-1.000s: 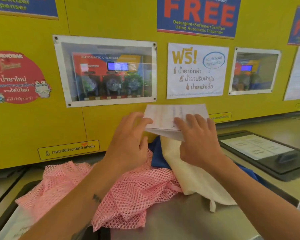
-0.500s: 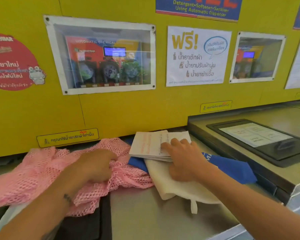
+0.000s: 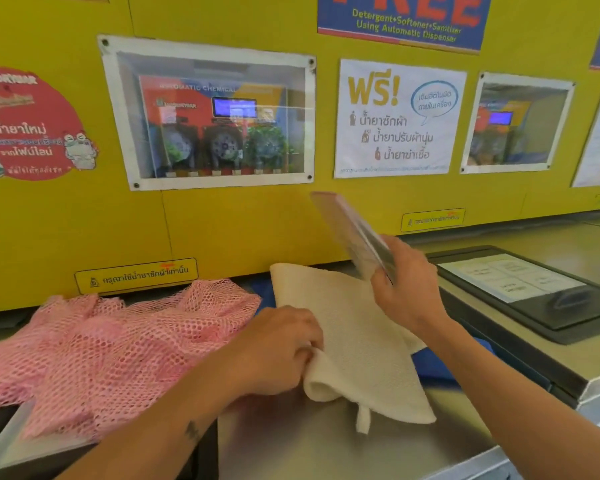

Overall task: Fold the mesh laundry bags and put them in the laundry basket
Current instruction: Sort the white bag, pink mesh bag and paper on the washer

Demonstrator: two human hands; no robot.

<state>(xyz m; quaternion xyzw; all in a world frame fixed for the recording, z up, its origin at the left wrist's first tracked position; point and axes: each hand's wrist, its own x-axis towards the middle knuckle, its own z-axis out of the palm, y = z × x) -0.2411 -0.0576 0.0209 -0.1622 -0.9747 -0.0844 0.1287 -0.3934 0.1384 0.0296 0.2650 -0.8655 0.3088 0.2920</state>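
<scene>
Cream cloth [image 3: 357, 341] pinched by left hand [image 3: 278, 351], right hand [image 3: 407, 289] gripping blurred, perhaps folded bag [image 3: 350, 230]

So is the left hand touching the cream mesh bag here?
Touching. The head view shows the left hand pinching the cream mesh bag's folded left edge, fabric bunched under its fingers.

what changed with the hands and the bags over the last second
The right hand lifted the folded white mesh bag off the pile and now holds it tilted up in the air. The left hand left the crumpled pink mesh bag and gripped the left edge of the cream mesh bag. The pink bag stayed heaped on the steel counter, and the blue cloth stayed under the cream bag.
</scene>
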